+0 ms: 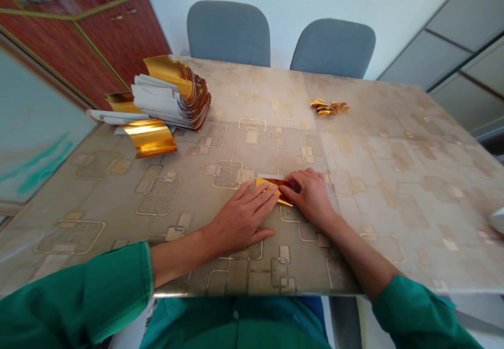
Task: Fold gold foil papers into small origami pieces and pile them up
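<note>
A small piece of shiny gold foil paper [284, 198], partly folded, lies on the table in front of me. My left hand [252, 212] rests flat across its left part with the fingers stretched out and the thumb apart. At its right end my right hand [309, 191] pinches the paper between thumb and fingers. A strip of white backing shows along the far edge. The fingers of both hands cover much of the sheet.
A thick curled stack of gold and white paper [169, 97] stands at the table's far left, with a loose gold sheet [151, 138] before it. Folded gold pieces [328, 107] lie at the back right. Two grey chairs [228, 34] stand behind the patterned table [374, 165].
</note>
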`<state>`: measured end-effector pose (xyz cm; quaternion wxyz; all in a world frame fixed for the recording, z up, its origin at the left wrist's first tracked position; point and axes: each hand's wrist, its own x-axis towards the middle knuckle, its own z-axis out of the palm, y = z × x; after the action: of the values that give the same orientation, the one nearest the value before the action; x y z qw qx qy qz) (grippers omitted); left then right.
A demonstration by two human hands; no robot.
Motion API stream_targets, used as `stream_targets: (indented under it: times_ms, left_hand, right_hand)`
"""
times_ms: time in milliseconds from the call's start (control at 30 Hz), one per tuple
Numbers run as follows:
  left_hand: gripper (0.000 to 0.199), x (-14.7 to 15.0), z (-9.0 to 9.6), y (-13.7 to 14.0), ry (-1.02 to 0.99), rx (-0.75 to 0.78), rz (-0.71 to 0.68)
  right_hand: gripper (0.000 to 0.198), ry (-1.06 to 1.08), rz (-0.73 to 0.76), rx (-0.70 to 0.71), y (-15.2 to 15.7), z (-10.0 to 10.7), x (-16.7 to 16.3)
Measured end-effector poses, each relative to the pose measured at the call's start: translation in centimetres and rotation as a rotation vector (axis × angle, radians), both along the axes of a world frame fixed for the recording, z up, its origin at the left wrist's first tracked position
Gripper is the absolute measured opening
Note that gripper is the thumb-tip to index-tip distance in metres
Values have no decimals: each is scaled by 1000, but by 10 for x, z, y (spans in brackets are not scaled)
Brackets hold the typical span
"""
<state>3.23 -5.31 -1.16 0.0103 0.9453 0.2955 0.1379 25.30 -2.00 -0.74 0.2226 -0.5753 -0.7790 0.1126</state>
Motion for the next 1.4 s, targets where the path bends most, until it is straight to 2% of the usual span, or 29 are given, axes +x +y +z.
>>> stream_targets:
  times_ms: [200, 333, 800, 1167, 1400]
  left_hand:
    - [75, -1, -7, -1, 38, -70, -11]
    - [73, -2, -6, -3, 41, -86, -5]
    - [73, -2, -7, -4, 28, -124, 7]
    - [61, -1, -3, -3, 38, -152, -2]
    - [58, 0, -1, 0, 45, -152, -7]
  right_hand:
    - [16, -5, -10, 30, -1, -1, -1]
    - [19, -22, -9, 72, 0, -3, -2]
    - [21, 55, -53, 8, 5, -5, -4]
    - [27, -40, -37, 75, 7, -7, -6]
    - [17, -86, -91, 79, 9, -10, -6]
